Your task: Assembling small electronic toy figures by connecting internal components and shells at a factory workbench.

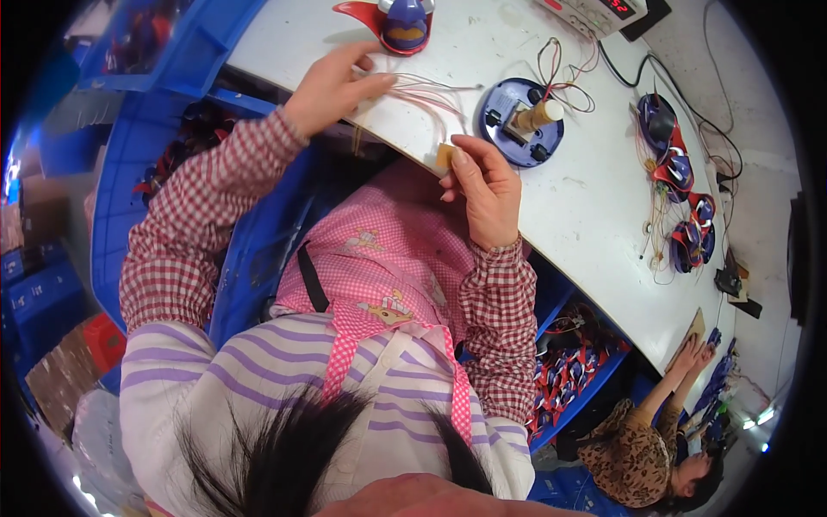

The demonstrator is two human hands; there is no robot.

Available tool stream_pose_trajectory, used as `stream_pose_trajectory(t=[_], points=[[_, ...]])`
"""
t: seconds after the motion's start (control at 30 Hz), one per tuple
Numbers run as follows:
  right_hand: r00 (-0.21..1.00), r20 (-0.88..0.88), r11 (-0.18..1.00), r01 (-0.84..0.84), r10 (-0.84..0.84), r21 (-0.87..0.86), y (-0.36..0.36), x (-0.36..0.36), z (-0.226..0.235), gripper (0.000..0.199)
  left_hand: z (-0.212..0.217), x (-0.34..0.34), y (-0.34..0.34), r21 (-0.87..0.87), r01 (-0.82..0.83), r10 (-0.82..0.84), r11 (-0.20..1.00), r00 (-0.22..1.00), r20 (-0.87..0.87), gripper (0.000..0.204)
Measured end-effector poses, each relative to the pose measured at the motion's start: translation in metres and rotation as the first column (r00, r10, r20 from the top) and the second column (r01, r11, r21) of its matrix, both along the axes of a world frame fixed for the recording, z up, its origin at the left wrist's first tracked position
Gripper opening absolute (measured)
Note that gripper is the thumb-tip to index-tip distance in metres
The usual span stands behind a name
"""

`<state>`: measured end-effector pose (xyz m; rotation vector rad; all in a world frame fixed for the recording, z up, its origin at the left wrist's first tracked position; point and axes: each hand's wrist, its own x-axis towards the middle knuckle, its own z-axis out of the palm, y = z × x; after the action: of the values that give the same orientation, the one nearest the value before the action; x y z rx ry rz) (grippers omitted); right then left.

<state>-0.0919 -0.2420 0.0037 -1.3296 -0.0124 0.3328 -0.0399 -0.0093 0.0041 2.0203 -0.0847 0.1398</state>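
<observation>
My right hand (488,191) pinches a small yellow-brown square board (444,156) at the table's near edge. Thin pink and white wires (431,93) run from the board across the tabletop toward my left hand (338,88). That hand is over the edge with thumb and fingers apart, close to the wires; whether it touches them I cannot tell. Just beyond its fingertips stands a red and dark-blue plastic figure part (405,30). Right of the wires lies a round blue housing (551,142), with a tan cylindrical piece (538,115) on it and thin wires attached.
A white instrument with a red display (616,7) sits at the table's back. Several wired red and blue assemblies (676,168) lie to the right. Blue bins (121,185) flank me, one heaped with parts (564,379). Another person (637,457) works farther along the table.
</observation>
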Motion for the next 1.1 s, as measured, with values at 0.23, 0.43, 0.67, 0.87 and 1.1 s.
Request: stream_pose_trajectory(t=[0.23, 0.43, 0.67, 0.87, 1.1], points=[[1.000, 0.010, 0.999, 0.024, -0.025, 0.047, 0.007, -0.003, -0.001, 0.021, 0.014, -0.051, -0.040, -0.018, 0.122, -0.122, 0.992, 0.993, 0.005, 0.020], [1.000, 0.007, 0.999, 0.024, -0.024, 0.038, 0.016, -0.007, 0.006, 0.015, 0.009, -0.051, -0.044, -0.506, 0.093, -0.316, 0.857, 0.871, -0.375, 0.018], [0.816, 0.528, 0.873, 0.059, 0.237, -0.484, 0.011, -0.005, -0.006, 0.016, 0.009, -0.050, -0.041, -0.499, 0.063, -0.298, 0.864, 0.863, -0.407, 0.017], [0.729, 0.634, 0.816, 0.186, 0.258, -0.547, 0.021, -0.008, -0.009, 0.017, 0.007, -0.056, -0.043, -0.481, 0.064, -0.265, 0.874, 0.893, -0.363, 0.017], [0.873, 0.482, 0.928, 0.122, 0.069, -0.353, 0.026, -0.016, -0.003, 0.014, 0.002, -0.061, -0.043, -0.501, 0.100, -0.270, 0.860, 0.922, -0.279, 0.015]])
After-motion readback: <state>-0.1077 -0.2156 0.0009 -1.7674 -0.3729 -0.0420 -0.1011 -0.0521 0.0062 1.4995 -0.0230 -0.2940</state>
